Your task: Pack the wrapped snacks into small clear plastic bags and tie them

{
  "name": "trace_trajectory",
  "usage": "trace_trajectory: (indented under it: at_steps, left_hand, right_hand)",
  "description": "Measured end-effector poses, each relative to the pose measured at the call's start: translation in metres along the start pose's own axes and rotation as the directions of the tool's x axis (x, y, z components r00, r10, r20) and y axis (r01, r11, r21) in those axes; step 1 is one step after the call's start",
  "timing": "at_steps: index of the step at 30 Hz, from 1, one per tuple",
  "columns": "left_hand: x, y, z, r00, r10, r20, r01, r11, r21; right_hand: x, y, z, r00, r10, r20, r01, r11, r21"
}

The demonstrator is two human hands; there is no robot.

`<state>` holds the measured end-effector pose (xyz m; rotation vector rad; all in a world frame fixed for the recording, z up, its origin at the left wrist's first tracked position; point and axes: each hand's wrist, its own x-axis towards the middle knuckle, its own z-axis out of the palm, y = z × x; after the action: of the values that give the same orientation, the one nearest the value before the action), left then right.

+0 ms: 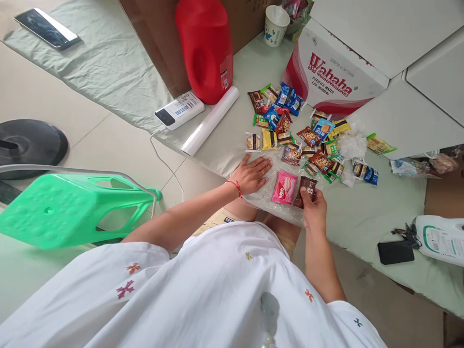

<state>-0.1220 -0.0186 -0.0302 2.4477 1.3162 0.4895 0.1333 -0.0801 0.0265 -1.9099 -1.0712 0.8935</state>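
Observation:
My left hand (251, 175) lies flat with its fingers spread on a sheet of clear plastic film (266, 197) at the table's front edge. My right hand (314, 205) pinches a dark brown snack packet (308, 187) between thumb and fingers, at the film's right side. Just left of that packet, a pink snack packet (284, 187) rests on the film, touched by neither hand. Beyond both hands is a loose pile of small wrapped snacks (290, 153) in brown, blue, yellow and green wrappers.
A roll of plastic film (210, 121), a power bank (180, 111) with a cable and a red jug (206, 53) stand left of the pile. Behind it are a Wahaha carton (329, 72) and a paper cup (276, 26). A green stool (72, 208) is at left, a black wallet-like item (395, 252) at right.

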Motion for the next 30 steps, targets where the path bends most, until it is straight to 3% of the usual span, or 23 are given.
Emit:
trace_trajectory:
  at_steps: [3,9,12,16,20,23,25,27,30]
  left_hand:
    - [0.000,0.001,-0.001,1.000,-0.003,0.003,0.003,1.000,-0.001]
    - [0.001,0.004,-0.006,1.000,-0.015,0.017,0.015,1.000,0.006]
    - [0.002,0.003,-0.008,0.999,-0.017,0.037,0.016,1.000,0.001]
    - [0.002,0.000,-0.012,0.999,-0.012,0.046,0.013,0.999,-0.029]
    - [-0.003,-0.003,-0.018,0.996,-0.038,-0.082,0.028,0.993,-0.117]
    - [-0.007,-0.007,-0.021,0.942,-0.155,-0.298,0.071,0.959,-0.275]
    - [-0.009,-0.012,-0.024,0.869,-0.288,-0.402,0.105,0.902,-0.420]
    - [-0.008,-0.019,-0.028,0.805,-0.418,-0.421,0.140,0.823,-0.550]
    - [-0.003,-0.026,-0.039,0.743,-0.589,-0.318,0.295,0.714,-0.635]
  right_hand:
    - [-0.004,-0.001,0.017,0.999,0.004,0.051,-0.007,0.998,0.062]
    - [-0.013,-0.007,0.047,0.987,-0.158,0.020,0.157,0.946,-0.284]
    - [-0.018,-0.005,0.051,0.970,-0.244,0.005,0.219,0.863,-0.456]
    - [-0.025,-0.001,0.049,0.959,-0.283,-0.007,0.235,0.810,-0.538]
    - [-0.031,-0.001,0.044,0.953,-0.297,0.061,0.283,0.796,-0.535]
    - [-0.034,-0.005,0.040,0.931,-0.356,0.082,0.347,0.794,-0.499]
    - [-0.037,-0.008,0.036,0.897,-0.435,0.077,0.418,0.779,-0.467]
    - [-0.043,-0.009,0.035,0.838,-0.519,0.169,0.536,0.725,-0.432]
    - [-0.055,-0.008,0.041,0.657,-0.586,0.474,0.753,0.544,-0.370]
